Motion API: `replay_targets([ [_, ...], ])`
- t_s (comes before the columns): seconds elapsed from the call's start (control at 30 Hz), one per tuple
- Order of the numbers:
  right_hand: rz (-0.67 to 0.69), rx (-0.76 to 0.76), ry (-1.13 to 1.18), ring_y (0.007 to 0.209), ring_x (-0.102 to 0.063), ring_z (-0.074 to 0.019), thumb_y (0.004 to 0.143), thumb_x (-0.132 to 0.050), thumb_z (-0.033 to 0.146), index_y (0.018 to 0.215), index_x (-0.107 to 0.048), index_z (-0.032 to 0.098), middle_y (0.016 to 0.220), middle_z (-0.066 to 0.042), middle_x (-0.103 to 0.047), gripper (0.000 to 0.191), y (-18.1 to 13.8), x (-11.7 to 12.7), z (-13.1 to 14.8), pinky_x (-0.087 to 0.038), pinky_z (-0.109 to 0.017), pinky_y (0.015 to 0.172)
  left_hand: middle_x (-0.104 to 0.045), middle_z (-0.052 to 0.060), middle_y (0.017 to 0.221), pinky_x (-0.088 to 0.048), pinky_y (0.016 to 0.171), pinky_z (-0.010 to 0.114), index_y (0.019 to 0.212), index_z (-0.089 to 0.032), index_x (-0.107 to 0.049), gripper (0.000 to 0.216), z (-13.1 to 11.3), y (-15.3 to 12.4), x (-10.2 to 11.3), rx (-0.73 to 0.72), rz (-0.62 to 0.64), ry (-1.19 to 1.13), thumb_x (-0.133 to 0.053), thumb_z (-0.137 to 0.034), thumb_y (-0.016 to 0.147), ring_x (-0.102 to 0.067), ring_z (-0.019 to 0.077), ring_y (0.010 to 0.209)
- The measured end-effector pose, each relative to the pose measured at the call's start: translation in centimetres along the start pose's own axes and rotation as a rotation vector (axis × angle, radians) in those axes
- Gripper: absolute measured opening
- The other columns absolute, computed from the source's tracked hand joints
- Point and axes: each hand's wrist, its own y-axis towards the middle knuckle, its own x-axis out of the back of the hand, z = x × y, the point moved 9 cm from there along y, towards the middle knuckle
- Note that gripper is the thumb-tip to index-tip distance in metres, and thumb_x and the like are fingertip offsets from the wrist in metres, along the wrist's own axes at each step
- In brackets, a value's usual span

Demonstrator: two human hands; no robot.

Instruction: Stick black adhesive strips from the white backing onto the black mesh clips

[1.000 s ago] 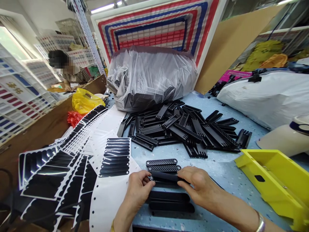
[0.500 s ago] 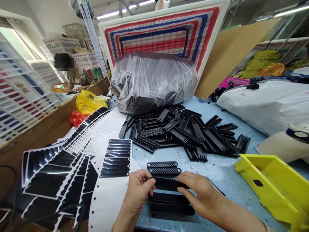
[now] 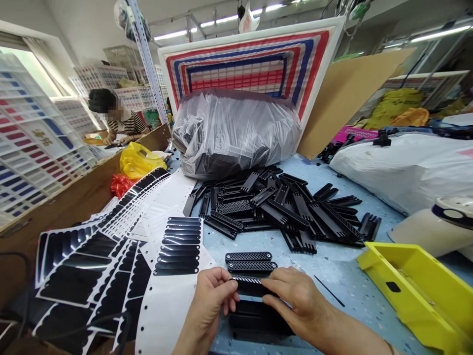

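Note:
In front of me, a narrow black plastic piece lies between my hands, a textured strip showing along its far edge. My left hand pinches its left end between thumb and fingers. From the right, my right hand has thumb and fingers closed on the piece's right part, which they hide. Just beyond it, two black pieces with a lattice face lie side by side. Nearer to me, more smooth black pieces lie partly under my right hand.
A heap of black plastic pieces lies in front of a grey plastic bag. At left are white sheets with black stickers. A yellow bin and a thin black rod are at right. Another person works at back left.
My right hand has slid left along the black plastic piece, closer to my left hand. My left hand keeps its pinch. The view has tilted up slightly.

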Motion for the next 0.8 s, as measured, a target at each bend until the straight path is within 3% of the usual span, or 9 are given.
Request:
replay_targets([
  [0.17,-0.048,0.04,-0.091,0.063,-0.06,-0.0197,0.088,-0.048,0.007,0.082,-0.07,0.019,0.07,-0.006,-0.066,0.026,0.4,0.4,1.1,-0.044,-0.032,0.06,-0.066,0.004,0.047,-0.021,0.034,0.016,0.058,-0.014,-0.061,0.032,0.0,0.2,0.2,-0.026,0.031,0.021,-0.083,-0.036,0.058,-0.048,0.0067,0.033],
  [0.3,-0.067,0.023,-0.065,0.067,-0.061,-0.0191,0.089,-0.051,0.009,0.083,-0.07,0.019,0.078,-0.008,-0.069,0.022,0.5,0.7,1.5,-0.046,-0.031,0.064,-0.066,0.005,0.047,-0.021,0.033,0.015,0.057,-0.014,-0.06,0.033,-0.1,0.3,0.4,-0.013,0.017,0.0,-0.084,-0.038,0.055,-0.049,0.007,0.033],
  [0.63,-0.099,0.088,-0.08,0.065,-0.061,-0.0192,0.089,-0.052,0.007,0.083,-0.068,0.018,0.072,-0.005,-0.068,0.021,0.6,0.7,1.8,-0.041,-0.032,0.065,-0.064,0.004,0.048,-0.022,0.034,0.016,0.057,-0.014,-0.061,0.037,-0.1,0.1,0.4,0.009,0.019,0.031,-0.084,-0.042,0.053,-0.049,0.0075,0.035],
  [0.8,-0.079,0.076,-0.132,0.062,-0.06,-0.0194,0.092,-0.048,0.009,0.078,-0.069,0.019,0.068,-0.005,-0.066,0.027,0.3,1.0,0.6,-0.04,-0.033,0.062,-0.06,0.001,0.046,-0.028,0.038,0.02,0.057,-0.013,-0.067,0.034,-1.7,0.7,2.6,-0.151,-0.138,0.219,-0.076,-0.045,0.063,-0.047,0.008,0.035],
])
